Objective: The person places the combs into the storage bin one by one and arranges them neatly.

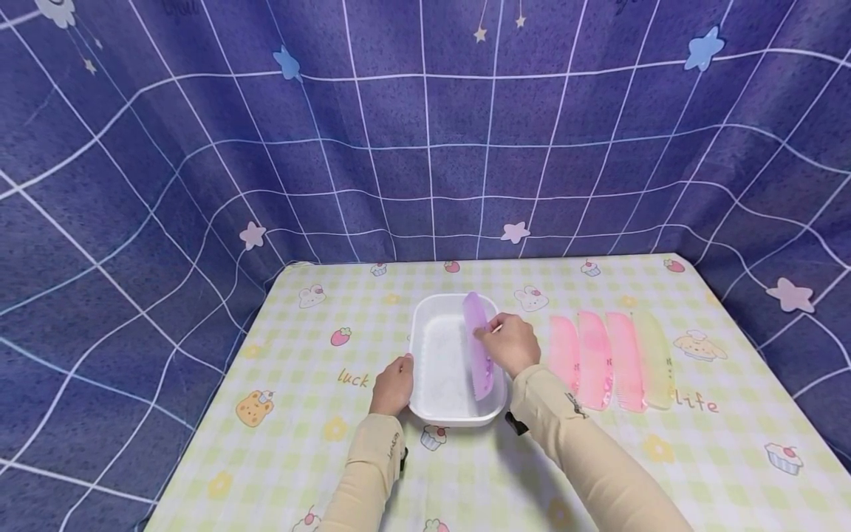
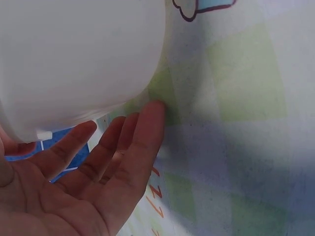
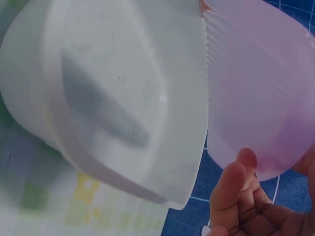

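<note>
Both arms fwd, beige-sleeved, over table. L forearm runs twd far edge, leaning slightly R; R forearm slants in from R, angled L & twd far edge. L grip, nearer L edge than R: palm shows in its wrist view, fingers extended w/ slight bend. R grip, bit closer to far edge: thumb & fingers pinching.

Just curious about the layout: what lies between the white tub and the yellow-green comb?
Three pink combs, with the right hand and sleeve nearer the tub, as the head view shows.
</note>
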Demonstrator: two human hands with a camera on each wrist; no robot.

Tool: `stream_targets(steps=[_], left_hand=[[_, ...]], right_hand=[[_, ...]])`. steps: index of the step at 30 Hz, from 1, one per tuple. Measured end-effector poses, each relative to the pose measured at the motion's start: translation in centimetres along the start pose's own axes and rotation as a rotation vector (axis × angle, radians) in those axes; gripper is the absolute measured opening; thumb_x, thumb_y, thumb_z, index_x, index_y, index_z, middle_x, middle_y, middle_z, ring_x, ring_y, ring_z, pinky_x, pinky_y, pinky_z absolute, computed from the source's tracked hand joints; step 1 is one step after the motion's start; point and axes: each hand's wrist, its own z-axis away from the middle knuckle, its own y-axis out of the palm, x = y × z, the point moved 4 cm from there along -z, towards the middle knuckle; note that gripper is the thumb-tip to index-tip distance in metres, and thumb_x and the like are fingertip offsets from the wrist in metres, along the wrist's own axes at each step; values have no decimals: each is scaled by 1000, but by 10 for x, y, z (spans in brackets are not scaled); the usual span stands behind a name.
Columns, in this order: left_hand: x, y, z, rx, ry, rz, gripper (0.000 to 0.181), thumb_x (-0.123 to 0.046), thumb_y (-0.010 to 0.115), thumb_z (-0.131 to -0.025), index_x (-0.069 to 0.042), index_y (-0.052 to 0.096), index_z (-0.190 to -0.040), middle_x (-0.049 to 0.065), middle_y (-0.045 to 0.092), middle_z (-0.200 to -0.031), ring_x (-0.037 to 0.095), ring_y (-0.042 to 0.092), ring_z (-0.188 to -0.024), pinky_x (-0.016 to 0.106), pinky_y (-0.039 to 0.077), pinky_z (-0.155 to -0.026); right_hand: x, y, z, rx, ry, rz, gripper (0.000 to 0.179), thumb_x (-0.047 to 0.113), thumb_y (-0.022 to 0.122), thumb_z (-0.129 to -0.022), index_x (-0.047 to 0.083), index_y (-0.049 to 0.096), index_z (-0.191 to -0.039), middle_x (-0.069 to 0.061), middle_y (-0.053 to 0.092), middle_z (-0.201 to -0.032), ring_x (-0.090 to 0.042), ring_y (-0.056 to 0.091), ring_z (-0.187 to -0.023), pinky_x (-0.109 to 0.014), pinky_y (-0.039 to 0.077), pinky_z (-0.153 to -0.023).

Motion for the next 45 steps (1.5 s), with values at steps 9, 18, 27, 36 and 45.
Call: stream_targets(steps=[9, 18, 27, 36, 45], left_hand=[[-1, 0, 1, -1, -4, 0, 49, -34, 33, -111, -3, 61, -137, 24, 63, -131, 41, 61, -115, 54, 47, -99], [-1, -1, 1, 1, -5, -3, 49, -34, 33, -111, -3, 62, -135, 23, 64, -128, 38, 62, -106, 53, 48, -95], [-1, -1, 1, 6, 1, 0, 48, -33, 33, -111, -2, 62, -134, 24, 64, -127, 39, 62, -107, 53, 48, -95], [2, 0, -1, 20, -21, 15, 50, -36, 32, -111, -5, 61, -137, 23, 63, -129, 36, 62, -104, 52, 48, -93], [3, 0, -1, 23, -10, 6, 49, -36, 33, -110, -5, 62, -134, 23, 64, -126, 37, 62, -101, 52, 49, -90]], right_hand=[[5, 8, 2, 9, -3, 0, 21, 29, 71, -92, 8, 68, -92, -7, 68, -83, -24, 63, -74, -35, 45, -64], [9, 13, 4, 17, -12, -10, 21, 27, 73, -90, 7, 69, -92, -7, 69, -82, -24, 61, -71, -33, 43, -60], [12, 19, 4, 20, 8, -43, 21, 27, 76, -89, 7, 69, -91, -6, 70, -82, -23, 61, -72, -32, 42, -61], [14, 29, 1, 38, 20, -56, 23, 30, 76, -89, 7, 70, -91, -7, 71, -85, -24, 63, -77, -35, 45, -66], [17, 37, 4, 60, 12, -35, 23, 30, 74, -91, 7, 71, -92, -7, 71, -86, -25, 64, -79, -37, 48, -70]])
